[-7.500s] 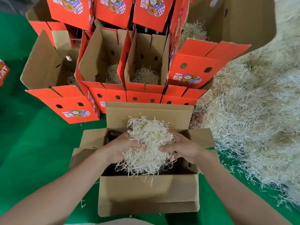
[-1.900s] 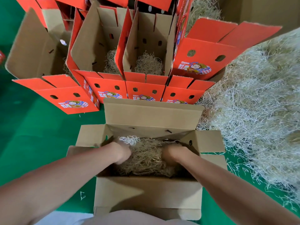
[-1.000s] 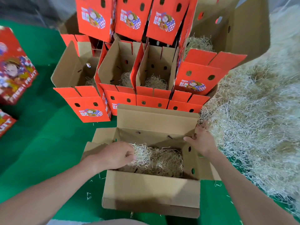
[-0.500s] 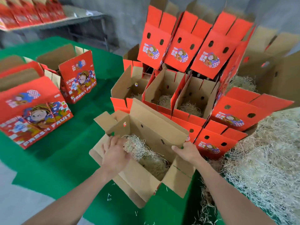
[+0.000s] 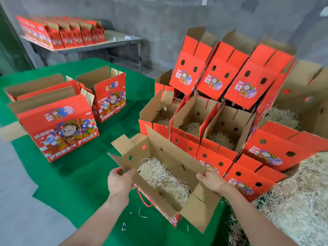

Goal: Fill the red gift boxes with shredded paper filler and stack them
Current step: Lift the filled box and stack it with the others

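Two hands hold one open box (image 5: 170, 153), one at each end of it. The left hand (image 5: 120, 181) grips the box's near left corner, fingers and thumb curled over the cardboard rim. The right hand (image 5: 212, 181) pinches the rim at the box's right end, thumb on the inner side and fingers over the top edge. Between the two hands, inside the box, lies a wad of shredded paper filler (image 5: 159, 174), pressed low against the bottom and running along most of its length. The box sits tilted, its flaps standing open and its brown inside facing the camera; whether its base touches the green cloth (image 5: 79, 174) beneath it cannot be told. A red cord handle (image 5: 143, 199) hangs from the box's near outer side, just below the left hand.

Just beyond the box stand the stacked boxes (image 5: 213, 80), red, in two tiers, and the lower ones are open with filler showing inside. Right of the box spreads a loose filler heap (image 5: 292, 201), close to the right forearm. Well to the left of the box stand printed boxes (image 5: 60, 128) reading FRESH FRUIT. Far behind it, a table (image 5: 110, 43) carries a row of more red boxes.
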